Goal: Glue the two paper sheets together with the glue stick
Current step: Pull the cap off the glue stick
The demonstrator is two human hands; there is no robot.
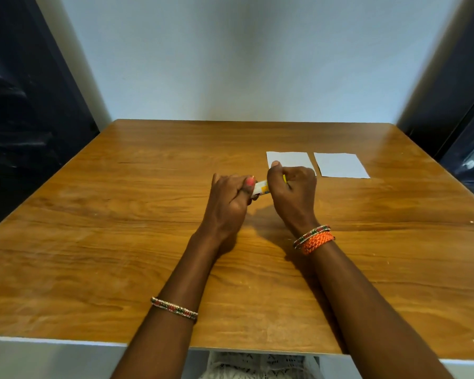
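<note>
Head view: both hands, left (230, 195) and right (292, 187), grip the glue stick (262, 188), seemingly uncapping it. The 2 sheets (340, 165) lie apart, unglued; everything remains.

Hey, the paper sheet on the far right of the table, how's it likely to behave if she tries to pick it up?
The right paper sheet looks thin and lies flat on the table, so it would probably flop if lifted by one edge. It seems very light and may slide on the glossy wood when pushed. Lying flush, its edge could be hard to catch.
</note>
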